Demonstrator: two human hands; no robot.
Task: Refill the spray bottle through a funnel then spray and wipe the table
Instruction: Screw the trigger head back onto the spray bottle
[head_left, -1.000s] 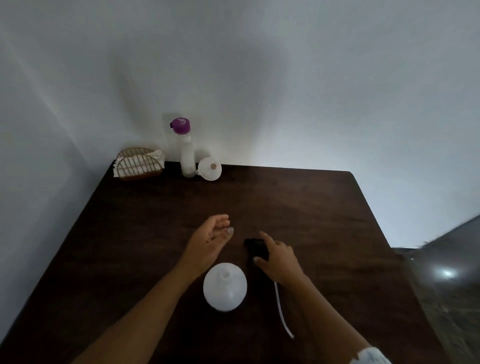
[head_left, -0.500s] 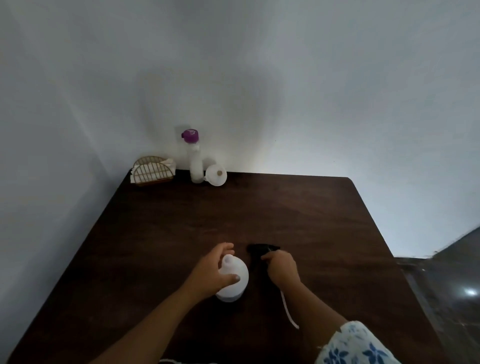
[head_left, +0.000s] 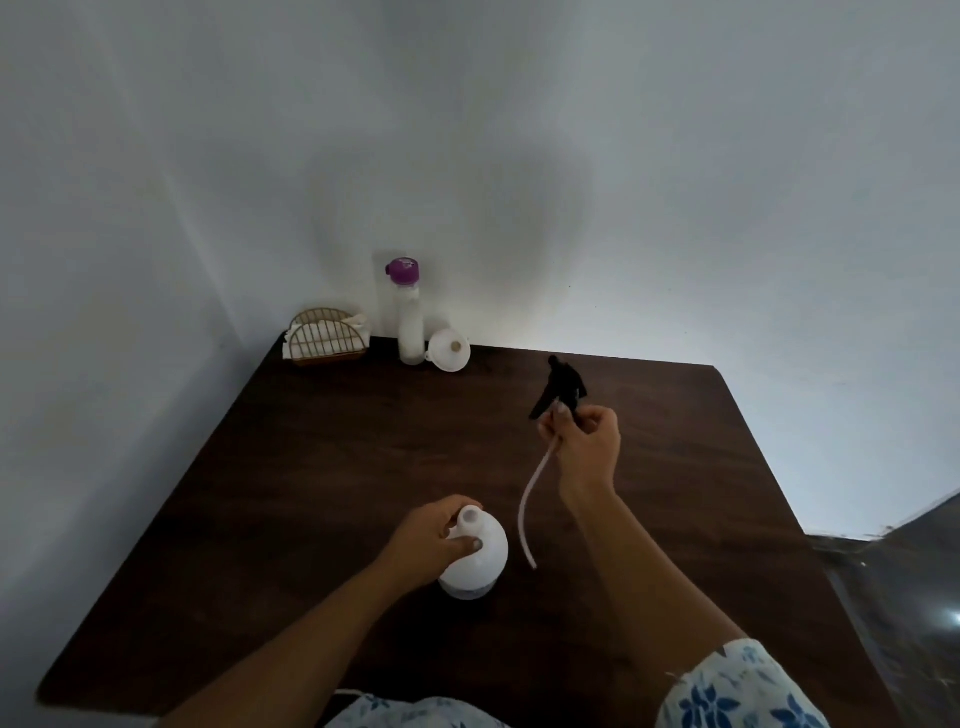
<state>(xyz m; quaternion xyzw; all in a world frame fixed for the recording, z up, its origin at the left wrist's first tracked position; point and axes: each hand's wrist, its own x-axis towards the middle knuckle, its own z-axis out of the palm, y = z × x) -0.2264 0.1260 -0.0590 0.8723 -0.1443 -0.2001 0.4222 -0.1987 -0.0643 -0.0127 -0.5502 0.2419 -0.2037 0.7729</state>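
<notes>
Lifting clear of the table (head_left: 322, 447), the black sprayer head (head_left: 563, 385) now hangs in the right hand (head_left: 587, 441), whose grip is closed on it, its tube (head_left: 535, 493) dangling; half a second ago it lay beside the spray bottle (head_left: 475, 558). The left hand (head_left: 431, 540) still clasps that open-necked bottle, standing upright. Funnel (head_left: 451, 349) and purple-capped bottle (head_left: 409, 317) sit far behind it.

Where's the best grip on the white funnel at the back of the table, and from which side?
Take the funnel by its wide rim, from the right or front. It lies tipped on its side, its mouth facing the camera, so the rim edge is exposed. The tall purple-capped bottle stands close on its left and the wall is behind, crowding those sides.
</notes>
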